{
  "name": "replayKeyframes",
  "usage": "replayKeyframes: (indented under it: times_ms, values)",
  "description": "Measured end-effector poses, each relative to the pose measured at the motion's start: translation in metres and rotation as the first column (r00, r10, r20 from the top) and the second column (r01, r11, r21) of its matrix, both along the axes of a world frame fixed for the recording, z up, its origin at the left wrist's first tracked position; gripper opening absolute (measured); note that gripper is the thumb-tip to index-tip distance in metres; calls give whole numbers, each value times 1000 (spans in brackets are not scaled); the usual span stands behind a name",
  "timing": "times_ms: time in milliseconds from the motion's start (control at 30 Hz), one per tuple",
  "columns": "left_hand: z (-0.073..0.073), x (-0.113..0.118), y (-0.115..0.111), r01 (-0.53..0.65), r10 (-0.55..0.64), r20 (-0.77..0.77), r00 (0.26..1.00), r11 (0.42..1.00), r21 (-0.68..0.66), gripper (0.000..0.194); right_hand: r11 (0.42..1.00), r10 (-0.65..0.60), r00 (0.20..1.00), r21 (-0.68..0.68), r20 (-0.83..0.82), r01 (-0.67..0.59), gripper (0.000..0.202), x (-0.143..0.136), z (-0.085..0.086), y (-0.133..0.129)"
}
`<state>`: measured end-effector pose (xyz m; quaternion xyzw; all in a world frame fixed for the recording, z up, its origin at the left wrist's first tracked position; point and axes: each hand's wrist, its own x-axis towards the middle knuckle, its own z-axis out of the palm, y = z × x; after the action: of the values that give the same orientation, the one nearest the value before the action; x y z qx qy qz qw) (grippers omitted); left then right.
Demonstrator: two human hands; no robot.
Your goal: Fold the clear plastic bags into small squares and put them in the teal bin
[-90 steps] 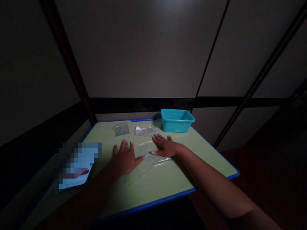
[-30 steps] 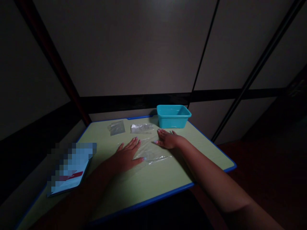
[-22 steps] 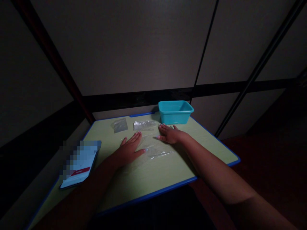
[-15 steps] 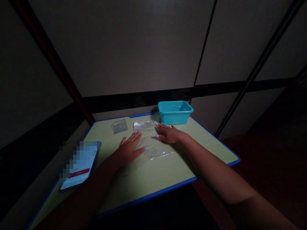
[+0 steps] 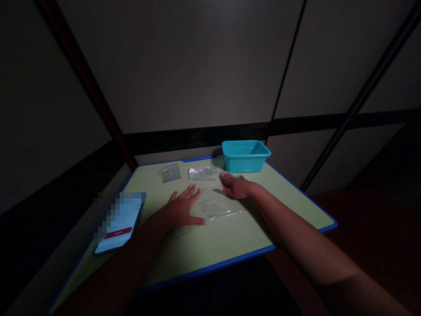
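A clear plastic bag (image 5: pixel 215 206) lies spread flat on the table, its near edge catching the light. My left hand (image 5: pixel 182 208) rests palm down on its left part, fingers apart and thumb stretched to the right. Over the bag's right part lies my right hand (image 5: pixel 237 186), palm down with fingers stretched out. Just beyond my hands is a crumpled clear plastic bag (image 5: pixel 202 173). Farther left, a folded greyish plastic bag (image 5: pixel 171 173) lies by itself.
A turquoise plastic basin (image 5: pixel 246 162) stands at the table's back right. At the left edge lies a tablet (image 5: pixel 123 224) with a lit screen. The pale table (image 5: pixel 210 254) has a blue rim and stands against a panelled wall (image 5: pixel 197 66).
My left hand has spread its thumb away from the fingers and shifted slightly nearer me over the bag. The right hand stays nearly in place. The whole view has shifted slightly.
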<state>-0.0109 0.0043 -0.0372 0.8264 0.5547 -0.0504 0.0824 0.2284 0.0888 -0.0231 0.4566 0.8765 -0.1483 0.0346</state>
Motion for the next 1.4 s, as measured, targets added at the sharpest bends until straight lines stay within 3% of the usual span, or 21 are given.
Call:
replayKeyframes:
  times_ms: [133,267,467,867,967,1167,1267,1400]
  values:
    - [0,-4,3,22,-22,-1,1000,1000,-14,108,1000,20,1000,-19,1,-20,83,-1,4,-4]
    - [3,-5,2,21,-21,2,1000,1000,-9,108,996,78,997,-53,-5,-78,101,-1,9,-7]
    - [12,2,-5,-19,15,74,997,998,59,84,966,199,979,-173,36,-190,111,0,9,-7]
    - [6,-1,-6,-107,104,36,994,990,97,93,991,60,995,-125,85,-49,104,3,7,-1]
    - [6,-1,-6,-73,67,55,996,991,116,90,993,66,996,-98,57,-60,105,3,7,-2]
    - [5,6,-7,-71,59,79,995,985,154,86,984,150,985,110,-86,-141,100,-10,5,-13]
    - [6,11,-9,-78,62,104,993,984,157,82,977,200,974,101,-104,-190,84,-17,1,-17]
    - [6,12,-9,-77,59,118,991,985,155,82,984,177,981,39,-85,-174,73,-21,-2,-19]
